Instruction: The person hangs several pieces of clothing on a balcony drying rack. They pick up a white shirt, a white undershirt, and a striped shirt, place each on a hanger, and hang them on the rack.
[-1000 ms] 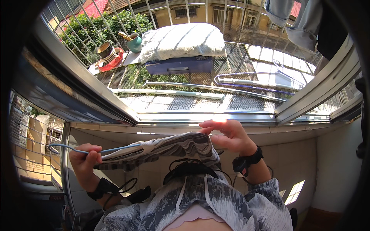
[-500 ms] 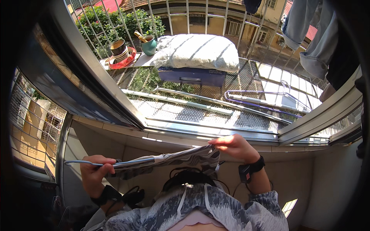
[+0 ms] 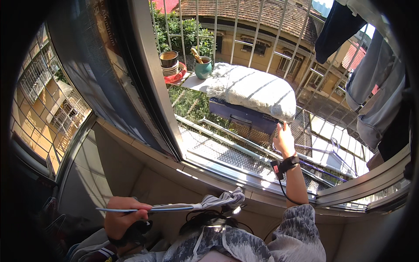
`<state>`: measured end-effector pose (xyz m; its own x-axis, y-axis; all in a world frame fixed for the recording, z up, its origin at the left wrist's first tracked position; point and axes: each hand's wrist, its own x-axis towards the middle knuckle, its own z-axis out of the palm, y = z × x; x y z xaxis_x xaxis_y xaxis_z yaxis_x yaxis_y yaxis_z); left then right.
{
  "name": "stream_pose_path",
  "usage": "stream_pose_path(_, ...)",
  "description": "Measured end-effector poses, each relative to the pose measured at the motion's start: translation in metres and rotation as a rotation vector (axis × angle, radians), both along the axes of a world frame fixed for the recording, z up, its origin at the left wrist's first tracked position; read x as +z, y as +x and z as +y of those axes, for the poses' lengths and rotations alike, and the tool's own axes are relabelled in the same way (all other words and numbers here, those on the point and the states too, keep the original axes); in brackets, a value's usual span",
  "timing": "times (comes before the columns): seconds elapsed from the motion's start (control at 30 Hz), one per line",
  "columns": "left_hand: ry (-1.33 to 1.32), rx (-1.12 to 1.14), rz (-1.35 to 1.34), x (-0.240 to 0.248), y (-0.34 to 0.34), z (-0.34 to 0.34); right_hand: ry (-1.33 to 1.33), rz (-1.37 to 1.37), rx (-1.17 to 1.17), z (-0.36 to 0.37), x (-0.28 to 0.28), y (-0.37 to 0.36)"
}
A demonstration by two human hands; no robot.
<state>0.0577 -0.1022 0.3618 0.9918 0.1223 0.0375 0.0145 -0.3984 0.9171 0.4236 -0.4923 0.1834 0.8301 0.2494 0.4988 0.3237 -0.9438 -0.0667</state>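
Observation:
My left hand (image 3: pixel 124 216) is closed around the light blue clothes hanger (image 3: pixel 172 210), held roughly level in front of my body. A grey and white cloth garment (image 3: pixel 224 199) is bunched at the hanger's right end. Through the open window reaches my right hand (image 3: pixel 285 142), its fingers stretched out and nothing visible in them. Its fingertips meet the right end of a white pillow-like bundle with dark stripes (image 3: pixel 257 89) in the picture; whether they touch it I cannot tell. Beneath the bundle is a dark blue box (image 3: pixel 240 115).
A metal window frame (image 3: pixel 168 109) and sill (image 3: pixel 244 181) lie between me and the barred ledge. Green pot (image 3: pixel 203 69) and striped pot (image 3: pixel 170 63) stand at the left. Poles (image 3: pixel 222 134) and a purple hanger (image 3: pixel 321 168) rest outside; jeans (image 3: pixel 371 87) hang at the right.
My right hand has let go of the garment and moved out through the window toward the white bundle. The garment now bunches up on the hanger. The view has turned right.

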Motion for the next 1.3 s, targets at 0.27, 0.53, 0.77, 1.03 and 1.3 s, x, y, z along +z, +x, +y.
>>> stream_pose_path(0.27,-0.132,0.001,0.097,0.004,-0.008,0.002,0.035,0.588,0.365,0.114,-0.078,-0.008)
stream_pose_path(0.53,0.141,-0.057,-0.125,0.003,-0.008,-0.003,0.218,0.426,0.301,0.081,-0.028,-0.055)
stream_pose_path(0.77,0.163,-0.113,-0.336,0.007,0.022,-0.028,0.7,0.519,0.149,-0.04,-0.008,-0.164)
stream_pose_path(1.03,-0.033,-0.163,-0.328,0.062,0.062,-0.085,1.018,0.404,0.033,-0.119,-0.034,-0.323)
stream_pose_path(1.3,0.044,-0.261,-0.654,0.144,0.113,-0.163,1.074,0.504,0.053,-0.102,-0.073,-0.388)
